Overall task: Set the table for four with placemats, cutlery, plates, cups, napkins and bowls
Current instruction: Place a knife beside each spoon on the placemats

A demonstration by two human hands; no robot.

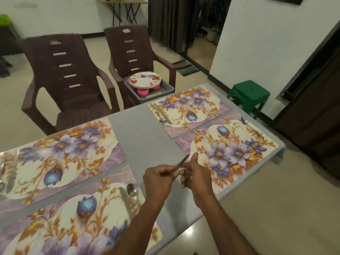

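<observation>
While both hands meet above the grey table (147,133), four floral placemats already lie on it in two pairs. The far-right placemat (187,109) carries cutlery (161,115) along its left edge; the near-right placemat (231,151) carries a spoon and another piece (253,128) at its far-right corner. The far-left placemat (60,153) has blurred cutlery (7,172) at its left end, and the near-left placemat (73,218) has a spoon and further pieces (130,192) at its right edge.

Beyond the table's far edge stand two brown plastic chairs. The right chair (134,52) holds a grey tray (165,90) bearing a stack of flowered plates (145,80) set on pink cups (142,92). The left chair (64,74) stands close against the table. A green stool (249,94) stands off the table's right end.

The left hand (159,181) has its fingers curled round the handle of a slim metal utensil (181,162), which points up and right, over the table between the two near placemats. The right hand (196,173) pinches the same utensil, thumb raised, fingers curled. Motion blur hides which kind of cutlery it is.
</observation>
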